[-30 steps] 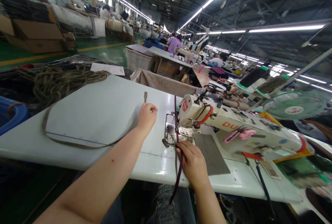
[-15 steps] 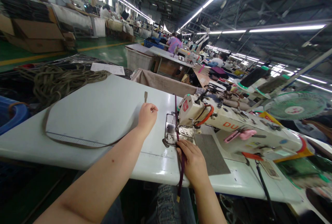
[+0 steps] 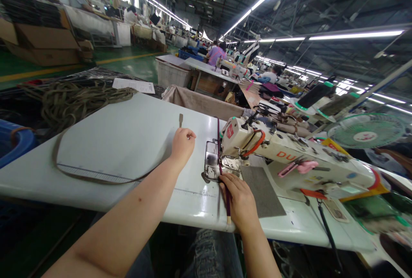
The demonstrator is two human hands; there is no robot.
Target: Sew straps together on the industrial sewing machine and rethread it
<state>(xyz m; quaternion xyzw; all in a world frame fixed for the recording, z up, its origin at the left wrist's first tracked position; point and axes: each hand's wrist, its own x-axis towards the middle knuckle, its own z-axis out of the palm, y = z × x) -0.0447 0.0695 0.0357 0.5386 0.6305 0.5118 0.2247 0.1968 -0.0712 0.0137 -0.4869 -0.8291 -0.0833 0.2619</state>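
My left hand is closed around an olive strap, just left of the sewing machine. The flat end of the olive strap sticks out above the fist, and its length curves back under my forearm across the table. My right hand has its fingers together on a dark purple strap in front of the needle plate. This strap passes beside the head of the sewing machine and continues behind it. Its pale tail end lies near the table's front edge.
A heap of olive straps lies at the back left, near a paper sheet. A blue basket stands at the left. Thread cones and a green fan are on the right. Co-workers sit farther back.
The purple strap has advanced away from me through the machine. Its tail end, which hung over the front edge, is now at the edge. Both hands have stayed almost still.
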